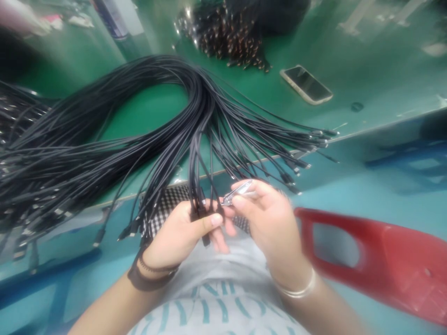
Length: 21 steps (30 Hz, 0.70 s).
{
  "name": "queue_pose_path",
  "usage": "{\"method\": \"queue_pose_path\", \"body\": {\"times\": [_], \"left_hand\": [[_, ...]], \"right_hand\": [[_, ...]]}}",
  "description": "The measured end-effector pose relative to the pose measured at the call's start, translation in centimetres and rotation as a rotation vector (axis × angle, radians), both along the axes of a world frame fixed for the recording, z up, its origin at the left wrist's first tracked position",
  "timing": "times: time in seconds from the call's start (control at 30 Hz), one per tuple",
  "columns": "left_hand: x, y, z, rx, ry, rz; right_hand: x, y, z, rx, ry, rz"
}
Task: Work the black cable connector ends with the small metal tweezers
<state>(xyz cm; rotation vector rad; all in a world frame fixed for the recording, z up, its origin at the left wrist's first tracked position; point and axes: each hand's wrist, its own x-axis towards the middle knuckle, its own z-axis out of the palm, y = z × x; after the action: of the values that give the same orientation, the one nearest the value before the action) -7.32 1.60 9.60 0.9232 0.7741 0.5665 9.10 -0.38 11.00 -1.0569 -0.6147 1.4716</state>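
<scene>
A large bundle of black cables (146, 116) loops across the green table (366, 56), and its plug ends hang over the front edge towards my lap. My left hand (185, 232) is closed round a few of these cable ends just below the table edge. My right hand (265, 218) pinches a small shiny metal tool (239, 191), whose tip touches the cable ends held in my left hand. A dark band sits on my left wrist and a silver bangle on my right.
A phone (306, 84) lies face up on the table at the right. A second heap of cables with coppery ends (226, 35) lies at the back. A red plastic chair (377, 260) stands at my right, over a teal floor.
</scene>
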Motion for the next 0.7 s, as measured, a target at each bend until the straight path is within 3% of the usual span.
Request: {"method": "queue_pose_path", "body": {"times": [0.33,0.7], "left_hand": [[0.00,0.15,-0.01,-0.004,0.021,-0.017],[0.39,-0.05,-0.01,-0.038,-0.018,-0.008]], "right_hand": [[0.12,0.26,0.24,0.012,0.033,0.057],[-0.05,0.25,0.20,-0.045,-0.048,-0.089]]}}
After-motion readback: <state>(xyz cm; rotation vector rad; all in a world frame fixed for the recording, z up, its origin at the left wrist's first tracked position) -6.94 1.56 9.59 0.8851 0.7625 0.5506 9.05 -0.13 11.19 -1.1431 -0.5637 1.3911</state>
